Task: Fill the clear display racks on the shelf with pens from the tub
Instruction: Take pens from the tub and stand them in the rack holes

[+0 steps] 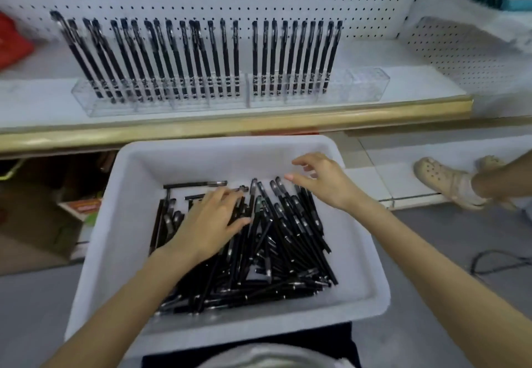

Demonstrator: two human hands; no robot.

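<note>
A white tub (pixel 357 255) sits in front of me, holding a loose heap of black pens (pixel 276 246). My left hand (pixel 208 221) lies flat on the pile with its fingers spread. Over the far right of the heap hovers my right hand (pixel 322 179), fingers relaxed and holding nothing. On the shelf stand two clear display racks side by side. The left rack (pixel 121 105) is lined with several upright black pens. The right rack (pixel 365 85) has pens along most of its length, and its right end holds none.
The shelf (pixel 417 94) has a tan front edge and a white pegboard back. A red bag (pixel 11 42) lies at the far left. Another person's foot in a beige clog (pixel 443 180) stands on the floor at right, near a black cable (pixel 495 264). Boxes sit under the shelf at left.
</note>
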